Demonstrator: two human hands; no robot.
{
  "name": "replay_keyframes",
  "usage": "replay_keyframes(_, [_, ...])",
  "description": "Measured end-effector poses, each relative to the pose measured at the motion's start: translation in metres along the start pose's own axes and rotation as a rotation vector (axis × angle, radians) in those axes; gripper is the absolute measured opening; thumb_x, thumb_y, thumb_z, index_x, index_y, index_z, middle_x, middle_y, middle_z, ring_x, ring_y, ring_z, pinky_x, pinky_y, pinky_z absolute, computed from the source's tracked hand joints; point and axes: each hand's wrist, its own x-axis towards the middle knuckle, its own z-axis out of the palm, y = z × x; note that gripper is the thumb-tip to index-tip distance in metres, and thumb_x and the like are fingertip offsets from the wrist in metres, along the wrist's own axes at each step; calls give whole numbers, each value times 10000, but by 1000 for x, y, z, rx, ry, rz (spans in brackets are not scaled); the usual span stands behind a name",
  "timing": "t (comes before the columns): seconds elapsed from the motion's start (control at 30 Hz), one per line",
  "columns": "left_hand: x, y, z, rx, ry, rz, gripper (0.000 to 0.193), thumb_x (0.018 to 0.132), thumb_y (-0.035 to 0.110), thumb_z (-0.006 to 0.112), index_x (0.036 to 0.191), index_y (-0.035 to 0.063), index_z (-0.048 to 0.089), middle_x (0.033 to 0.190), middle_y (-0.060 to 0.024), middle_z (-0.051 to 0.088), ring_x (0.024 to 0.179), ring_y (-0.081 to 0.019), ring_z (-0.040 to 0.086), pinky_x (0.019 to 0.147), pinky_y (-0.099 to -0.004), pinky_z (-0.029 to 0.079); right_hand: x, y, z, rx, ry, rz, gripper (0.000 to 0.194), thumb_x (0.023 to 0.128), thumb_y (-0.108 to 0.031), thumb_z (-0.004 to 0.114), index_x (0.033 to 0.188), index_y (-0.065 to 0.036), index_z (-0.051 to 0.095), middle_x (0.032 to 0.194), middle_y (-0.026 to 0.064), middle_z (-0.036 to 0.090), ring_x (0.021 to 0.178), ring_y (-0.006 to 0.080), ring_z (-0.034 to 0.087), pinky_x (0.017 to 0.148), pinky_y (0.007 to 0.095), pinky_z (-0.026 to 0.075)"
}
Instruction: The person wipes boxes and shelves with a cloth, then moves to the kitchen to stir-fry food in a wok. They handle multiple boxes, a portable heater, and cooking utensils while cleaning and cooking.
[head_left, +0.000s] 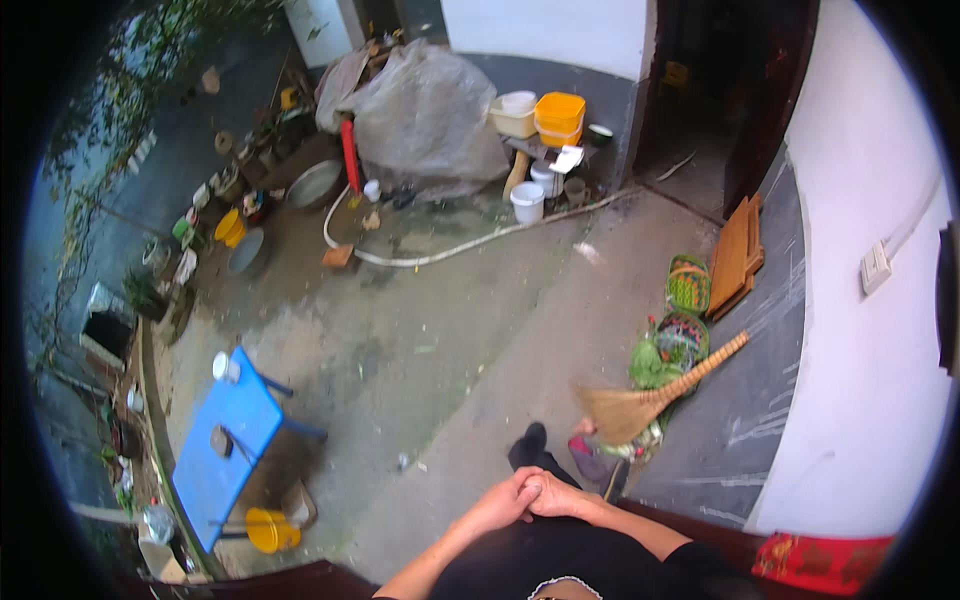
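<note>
My left hand (501, 501) and my right hand (559, 496) are clasped together before my waist, with no object visible in them. The left fingers lie against the right hand; some fingers are hidden. Beyond them, on the concrete floor, is a black shoe (529, 442). To the right, a straw broom (619, 414) lies across green leafy vegetables (649, 365), its wrapped handle pointing towards the wall. Two woven baskets (688, 283) stand behind the greens. A purple item (587, 459), partly covered, sits below the broom head.
A blue table (229, 435) stands left, bearing a white container (225, 367); a yellow bucket (271, 529) is beside it. A white hose (442, 256) crosses the floor. Folded wooden furniture (733, 259) leans by the doorway (686, 135). Plastic sheeting (424, 112) covers a heap.
</note>
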Motion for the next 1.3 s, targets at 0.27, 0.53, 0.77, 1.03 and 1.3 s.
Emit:
replay_keyframes(0.27, [181,176,-91,587,-163,211,743,922,391,655,1517,114,308,1288,-228,611,1166,-433,593,985,-468,487,82,5,-226,-223,262,251,381,859,-372,565,884,-3,653,794,229,675,757,406,663,677,488,505])
replay_keyframes(0.53, [359,262,-144,550,-157,259,791,805,343,805,1466,138,424,1188,-196,670,1089,-379,654,960,-435,518,174,33,-391,-67,257,336,363,898,-349,592,1054,-41,705,985,203,712,924,394,676,792,462,533])
replay_keyframes(0.77, [567,397,-193,389,-237,330,704,773,405,820,1353,127,533,1039,-162,724,991,-306,707,868,-398,557,239,63,-611,-73,328,214,268,895,-268,581,961,-46,714,916,161,715,850,286,688,761,397,528])
replay_keyframes(1.03, [796,586,-90,373,-713,495,306,914,215,688,1198,111,641,953,-44,722,821,-146,668,771,-304,540,195,140,-782,256,1293,245,252,945,-236,549,912,-8,651,832,45,655,827,158,621,728,344,505])
replay_keyframes(1.3, [1015,723,-22,118,-755,249,245,962,132,631,1198,66,643,1107,-48,695,1035,-103,628,950,-282,493,159,226,-1069,116,1205,338,264,904,-266,616,998,-28,683,846,134,693,799,230,676,722,382,525])
